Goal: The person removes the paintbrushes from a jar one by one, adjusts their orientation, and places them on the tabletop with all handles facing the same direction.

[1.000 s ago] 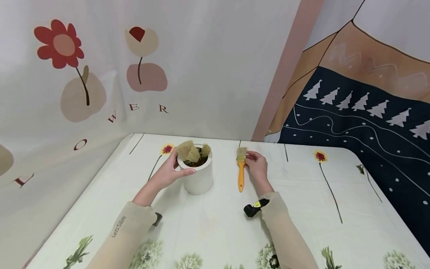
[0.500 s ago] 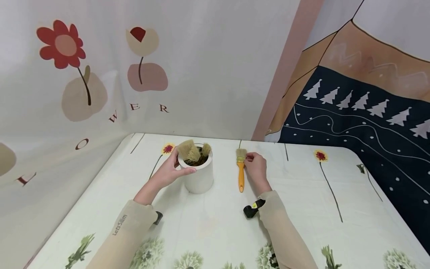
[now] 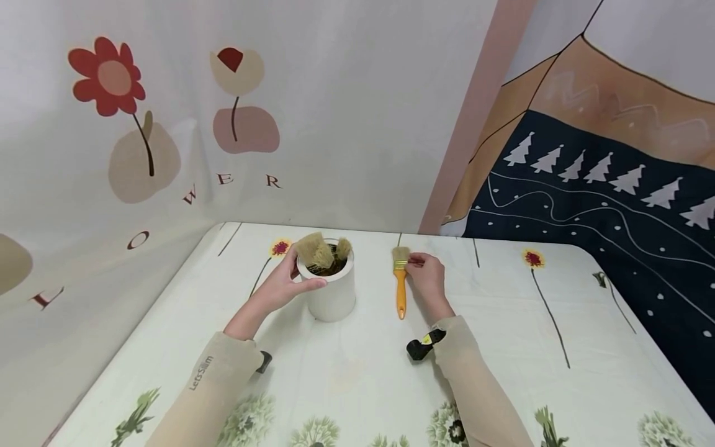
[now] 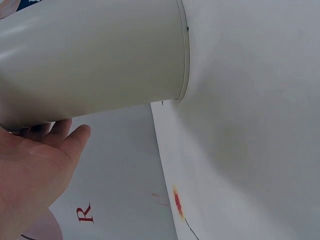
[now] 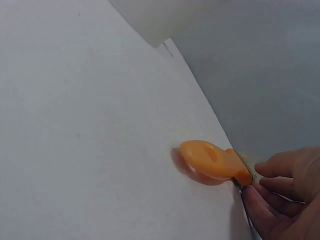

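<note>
My left hand (image 3: 274,285) grips the white cylindrical pot (image 3: 332,300) near its rim, thumb at the front and fingers round the far side. Several tan bristle tufts (image 3: 315,251) stick up from the pot's dark inside; what lies below them is hidden. To the right of the pot is a flat paintbrush (image 3: 401,292), tan bristles away from me and orange handle towards me. My right hand (image 3: 427,279) pinches the edge of its metal band from the right. In the right wrist view, the thumb and fingers meet the band beside the orange handle (image 5: 210,159).
A white flower-printed cloth (image 3: 346,379) covers the table. Behind it hangs a pale printed curtain (image 3: 346,124), close to the table's back edge. A dark tree-printed cloth (image 3: 592,211) hangs at the right. Each wrist carries a small black camera (image 3: 420,349).
Both hands hold almost the same places. The right fingers have closed in slightly at the paintbrush's metal band, and the view has shifted slightly.
</note>
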### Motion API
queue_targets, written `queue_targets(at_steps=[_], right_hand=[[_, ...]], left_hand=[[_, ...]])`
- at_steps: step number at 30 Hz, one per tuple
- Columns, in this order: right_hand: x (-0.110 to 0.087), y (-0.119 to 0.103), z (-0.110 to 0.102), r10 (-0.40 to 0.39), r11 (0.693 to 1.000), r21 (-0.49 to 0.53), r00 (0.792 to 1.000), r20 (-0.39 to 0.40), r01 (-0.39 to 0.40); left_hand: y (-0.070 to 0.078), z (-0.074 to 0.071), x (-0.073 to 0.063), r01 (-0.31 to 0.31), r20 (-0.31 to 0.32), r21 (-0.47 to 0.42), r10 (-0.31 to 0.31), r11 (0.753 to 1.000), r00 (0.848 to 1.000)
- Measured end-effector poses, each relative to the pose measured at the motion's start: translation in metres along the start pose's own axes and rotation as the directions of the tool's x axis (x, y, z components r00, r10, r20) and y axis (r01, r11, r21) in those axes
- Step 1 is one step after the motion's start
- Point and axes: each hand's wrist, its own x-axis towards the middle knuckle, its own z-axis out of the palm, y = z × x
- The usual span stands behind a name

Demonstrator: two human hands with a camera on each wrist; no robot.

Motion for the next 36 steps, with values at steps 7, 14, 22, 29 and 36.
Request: queue_targets(at_steps=[7, 14, 22, 29, 36], right_hand=[[-0.001, -0.002, -0.001, 0.007, 1.000, -0.001, 1.000, 0.009, -0.007], [-0.001, -0.008, -0.003, -0.036, 0.999, 0.031, 0.999, -0.030, 0.037], [-0.004, -0.025, -0.006, -0.111, 0.988, 0.100, 0.993, -0.050, 0.115], [-0.012, -0.043, -0.007, -0.123, 0.974, 0.190, 0.992, -0.005, 0.122], [-0.026, -0.063, -0.007, -0.153, 0.949, 0.286, 0.986, 0.062, 0.129]], left_hand=[[-0.001, 0.000, -0.001, 0.006, -0.003, 0.015, -0.006, 1.000, 1.000], [0.000, 0.001, -0.001, 0.001, -0.003, 0.024, -0.001, 1.000, 1.000], [0.001, 0.000, -0.002, 0.006, -0.004, 0.028, -0.006, 1.000, 1.000], [0.002, 0.000, -0.003, 0.006, -0.001, 0.028, -0.006, 1.000, 1.000], [-0.001, 0.000, -0.002, -0.003, -0.002, 0.009, 0.003, 1.000, 1.000]])
